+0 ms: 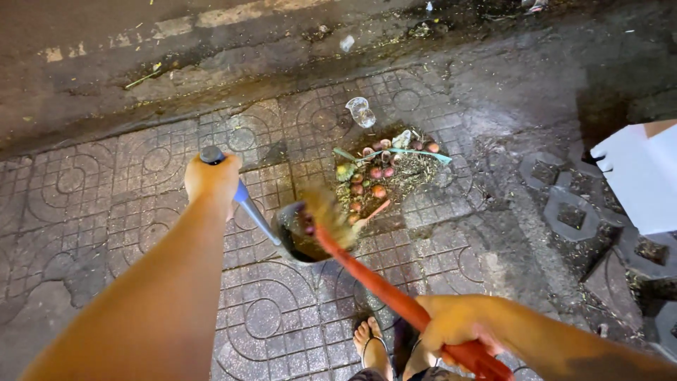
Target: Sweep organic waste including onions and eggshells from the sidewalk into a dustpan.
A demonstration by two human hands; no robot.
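My left hand (211,178) grips the top of a blue-handled dustpan (300,236), whose dark pan rests on the patterned paving at centre. My right hand (458,326) holds the orange handle of a broom (381,286); its bristle head (326,212) is blurred and sits at the pan's mouth. Just beyond lies a pile of rubbish (384,173) with small reddish fruits, dry leaves and a green strip. A crushed clear plastic cup (360,111) lies behind the pile.
My sandalled feet (370,342) stand at the bottom centre. A white box (638,176) juts in at the right above broken hexagonal pavers. A kerb and a dark, wet road with scattered litter run along the top.
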